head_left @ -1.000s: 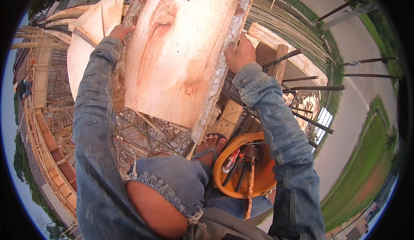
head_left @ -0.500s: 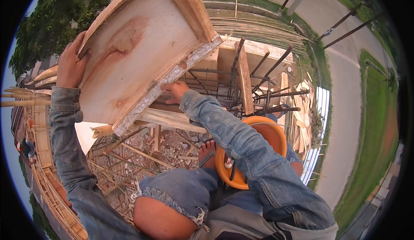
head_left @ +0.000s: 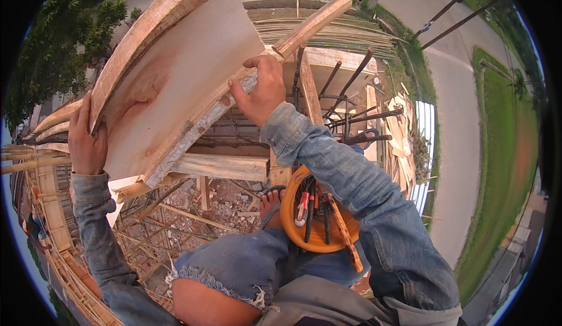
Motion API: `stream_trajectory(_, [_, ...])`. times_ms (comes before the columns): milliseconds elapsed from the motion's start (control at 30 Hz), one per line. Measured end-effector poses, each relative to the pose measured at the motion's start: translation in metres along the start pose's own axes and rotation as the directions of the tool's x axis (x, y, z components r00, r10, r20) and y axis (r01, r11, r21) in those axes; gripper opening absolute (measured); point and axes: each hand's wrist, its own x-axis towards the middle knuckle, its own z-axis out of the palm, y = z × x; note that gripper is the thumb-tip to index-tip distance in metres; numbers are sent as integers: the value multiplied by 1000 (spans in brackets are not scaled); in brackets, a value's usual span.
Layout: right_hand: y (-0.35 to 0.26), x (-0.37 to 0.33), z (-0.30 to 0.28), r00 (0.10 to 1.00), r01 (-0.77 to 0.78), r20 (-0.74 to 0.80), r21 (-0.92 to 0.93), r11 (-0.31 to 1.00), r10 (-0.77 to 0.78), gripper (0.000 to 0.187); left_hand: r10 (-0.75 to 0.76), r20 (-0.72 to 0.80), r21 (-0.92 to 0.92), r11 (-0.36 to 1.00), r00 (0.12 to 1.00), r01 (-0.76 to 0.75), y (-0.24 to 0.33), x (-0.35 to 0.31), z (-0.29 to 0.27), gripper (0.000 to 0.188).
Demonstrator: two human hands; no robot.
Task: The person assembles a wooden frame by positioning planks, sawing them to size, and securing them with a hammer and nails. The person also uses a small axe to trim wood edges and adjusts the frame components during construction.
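Wooden formwork panel (head_left: 175, 86), framed with rough timber strips, is held tilted above the scaffolding, up and left of the knees. The left hand (head_left: 86, 141) closes its grip on the panel's left edge; the right hand (head_left: 260, 90) clasps the lower right edge. Below the right forearm, an orange bucket (head_left: 293, 220) holds pliers and other tools.

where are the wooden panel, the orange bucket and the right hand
wooden panel (head_left: 175, 86), head view, on its flat pale face
orange bucket (head_left: 291, 206), head view, on its left rim
right hand (head_left: 260, 91), head view, back of the hand gripping the panel's edge
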Motion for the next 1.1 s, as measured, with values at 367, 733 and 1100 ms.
stream_trajectory(367, [-6,-93,-137,740,114,672,-77,990,-33,34,-62,-22,18,998,998,62,28,-14,-2,65])
stream_trajectory(733, [88,-124,-323,917,-222,-184,502,836,354,24,-142,-29,55,988,989,144,16,-8,6,67])
stream_trajectory(1100, [199,-167,-304,638,-769,-216,-241,592,739,29,-293,66,214,938,954,273,-67,-3,-8,56])
